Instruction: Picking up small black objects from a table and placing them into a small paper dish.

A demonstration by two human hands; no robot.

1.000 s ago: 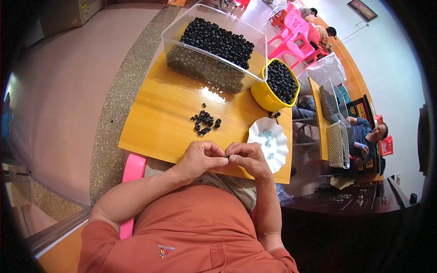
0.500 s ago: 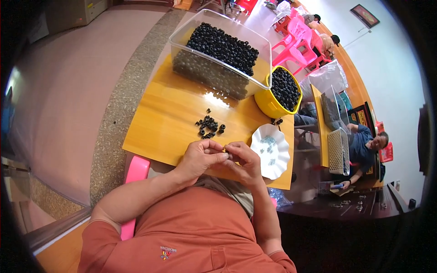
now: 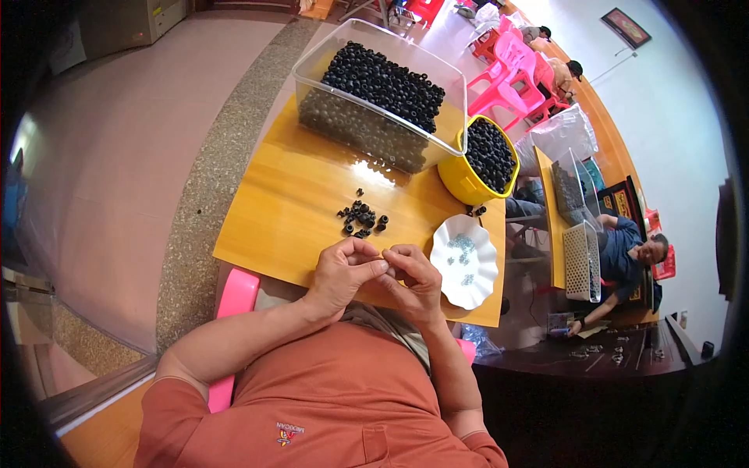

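Over the near edge of the wooden table, my left hand (image 3: 341, 271) and my right hand (image 3: 416, 282) meet with fingertips pinched together. Whatever lies between the fingers is too small and covered to name. Just beyond my left hand is a loose pile of small black ring-like parts (image 3: 361, 217). To the right of my right hand sits a white wavy-rimmed dish (image 3: 478, 293) holding small, clear or greyish bits (image 3: 462, 248).
A large clear plastic bin (image 3: 359, 134) of black parts stands at the table's (image 3: 269, 210) far side. Beside it is a yellow tub (image 3: 459, 181) of the same parts. A co-worker (image 3: 624, 253) sits at another table on the right, near a white perforated basket (image 3: 581, 261).
My hands stay pinched together in almost the same place, with only a slight shift of the fingers. The co-worker's hand at right has moved a little to the left.
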